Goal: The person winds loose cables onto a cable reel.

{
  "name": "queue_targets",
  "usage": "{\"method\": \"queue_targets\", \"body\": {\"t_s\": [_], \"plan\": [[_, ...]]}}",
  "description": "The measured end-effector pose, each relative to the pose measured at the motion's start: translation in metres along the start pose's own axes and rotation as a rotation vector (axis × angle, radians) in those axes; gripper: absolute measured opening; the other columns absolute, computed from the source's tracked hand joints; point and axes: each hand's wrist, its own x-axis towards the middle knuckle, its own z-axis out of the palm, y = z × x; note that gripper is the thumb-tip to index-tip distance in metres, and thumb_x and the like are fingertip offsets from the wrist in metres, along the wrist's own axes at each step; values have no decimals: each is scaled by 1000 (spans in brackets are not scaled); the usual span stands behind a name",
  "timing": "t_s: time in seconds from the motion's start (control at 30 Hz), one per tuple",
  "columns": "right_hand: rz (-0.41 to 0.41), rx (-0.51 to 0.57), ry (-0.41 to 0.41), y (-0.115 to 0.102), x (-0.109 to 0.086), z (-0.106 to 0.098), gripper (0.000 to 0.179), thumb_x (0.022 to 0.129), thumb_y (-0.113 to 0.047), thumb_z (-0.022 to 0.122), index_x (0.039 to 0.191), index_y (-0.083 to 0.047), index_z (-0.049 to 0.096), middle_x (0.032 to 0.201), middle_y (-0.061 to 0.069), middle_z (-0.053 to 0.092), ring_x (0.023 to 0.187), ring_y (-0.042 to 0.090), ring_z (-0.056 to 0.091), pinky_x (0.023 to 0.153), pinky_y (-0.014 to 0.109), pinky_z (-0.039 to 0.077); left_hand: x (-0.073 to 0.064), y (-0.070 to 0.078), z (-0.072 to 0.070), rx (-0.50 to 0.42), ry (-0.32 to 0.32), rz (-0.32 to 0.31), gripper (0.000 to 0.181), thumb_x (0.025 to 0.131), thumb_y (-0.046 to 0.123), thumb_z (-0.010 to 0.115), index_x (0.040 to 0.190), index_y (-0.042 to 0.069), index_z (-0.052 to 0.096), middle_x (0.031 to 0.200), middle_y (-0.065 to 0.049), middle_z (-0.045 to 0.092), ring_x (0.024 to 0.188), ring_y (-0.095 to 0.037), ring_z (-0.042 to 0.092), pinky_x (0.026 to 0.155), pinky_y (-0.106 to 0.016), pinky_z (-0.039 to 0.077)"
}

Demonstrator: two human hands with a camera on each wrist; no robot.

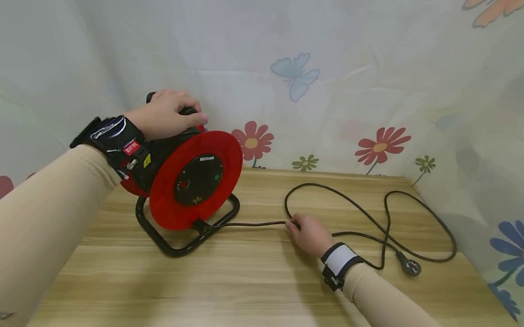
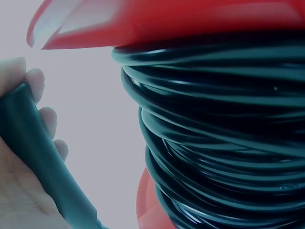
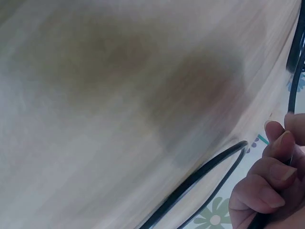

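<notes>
A red and black cable reel [image 1: 197,181] stands on a black tube frame [image 1: 173,250] at the left of the wooden table. My left hand [image 1: 169,111] grips the reel's black handle [image 2: 43,157] from above, with fingers curled round it. Thick turns of black cable [image 2: 224,119] fill the drum in the left wrist view. From the reel's foot a stretch of black cord [image 1: 256,224] runs right to my right hand [image 1: 309,234], which pinches it between thumb and curled fingers. Beyond that hand the cord lies in loose loops and ends in a black plug [image 1: 410,266].
The wooden table [image 1: 232,296] reaches to a pale curtain [image 1: 248,47] printed with flowers and butterflies, behind and on the right. Cord loops [image 1: 451,238] spread over the table's right part, close to the curtain.
</notes>
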Motion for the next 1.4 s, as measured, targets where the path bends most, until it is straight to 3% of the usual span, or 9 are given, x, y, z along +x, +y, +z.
{"method": "queue_targets", "body": {"t_s": [0.17,0.43,0.67,0.77,1.0,1.07,1.17,1.27,1.4], "plan": [[15,31,-79,4,-6,-9,17,97,-17,50,98,-8,65,75,3,61,61,13,51,57,33,46,-8,9,4,-21,-17,30,30,97,34,48,99,9,65,102,-13,53,105,-29,38,77,-43,34],[-26,26,-42,20,-26,-15,18,96,-16,53,102,-8,67,93,6,70,77,13,58,72,41,52,-15,27,17,-39,-32,108,29,98,30,47,102,7,65,107,-13,55,115,-30,33,101,-57,18],[1,6,15,27,-29,-19,15,94,-16,56,88,-6,65,70,3,61,59,13,49,54,32,44,-8,33,21,-62,-30,142,28,98,30,48,96,8,65,105,-11,54,114,-29,31,99,-55,20],[3,1,13,23,-30,-20,16,95,-15,55,87,-6,66,69,2,59,59,12,49,55,32,44,-7,34,24,-50,-5,139,31,98,32,47,88,8,65,98,-11,56,107,-27,37,92,-50,29],[-14,-28,33,12,-27,-20,15,96,-21,55,93,-9,65,68,1,59,58,13,49,55,33,43,-13,52,8,38,99,-62,45,99,40,40,111,1,59,93,-17,61,84,-29,53,74,-43,48],[-16,-30,37,9,-25,-20,14,96,-21,56,92,-10,65,67,1,59,57,13,48,54,33,43,-13,57,2,116,124,-148,51,99,42,37,103,-3,61,91,-19,60,82,-32,54,72,-44,48],[-4,-24,28,5,-24,-20,15,96,-22,56,90,-11,64,66,0,58,56,13,48,52,32,42,-11,65,-2,225,78,-286,58,98,46,33,85,-2,63,83,-18,59,81,-33,54,70,-43,47],[9,-22,17,3,-23,-20,15,96,-23,56,89,-11,63,65,0,56,54,12,47,50,31,40,-7,71,0,295,-50,-375,56,97,45,32,75,3,63,77,-13,57,80,-32,53,67,-40,44],[6,-26,10,2,-23,-19,15,96,-22,55,88,-12,62,64,0,56,53,12,46,48,30,39,-1,78,1,422,-274,-334,38,95,26,38,75,5,62,73,-8,54,77,-28,51,63,-38,42]]}}
